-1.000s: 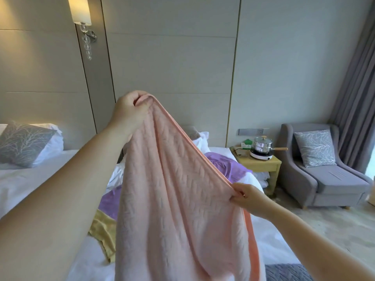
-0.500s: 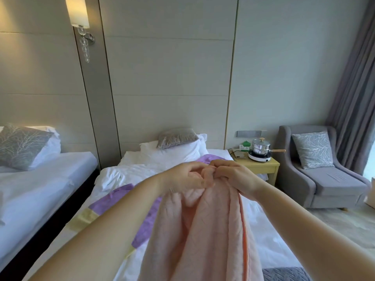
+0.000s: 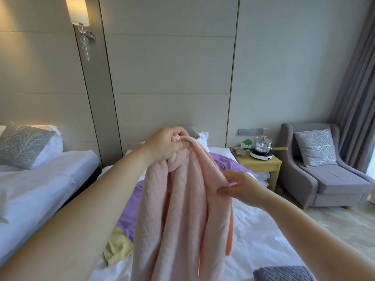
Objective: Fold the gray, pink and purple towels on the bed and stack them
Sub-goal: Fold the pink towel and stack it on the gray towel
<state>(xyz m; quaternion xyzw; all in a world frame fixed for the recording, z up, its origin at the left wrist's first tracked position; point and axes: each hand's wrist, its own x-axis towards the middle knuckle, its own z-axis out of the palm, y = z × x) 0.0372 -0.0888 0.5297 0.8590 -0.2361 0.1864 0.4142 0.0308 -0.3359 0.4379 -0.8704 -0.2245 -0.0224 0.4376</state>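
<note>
Over the white-sheeted bed [image 3: 253,230], the left hand [image 3: 168,146] is gripping the soft quilted pink towel [image 3: 182,216] by its bunched top while the right hand [image 3: 241,186] is pinching its side edge between fingers [image 3: 224,189], best sliding along taut to level the hems

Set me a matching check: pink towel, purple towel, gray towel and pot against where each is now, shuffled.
Things: 1 pink towel; 2 purple towel; 3 gray towel; 4 pot.
Places: A on the hotplate; B gripped by left hand and right hand; C at the view's bottom edge; D lying on the bed behind the held towel.
Pairs: 1-B; 2-D; 3-C; 4-A.
</note>
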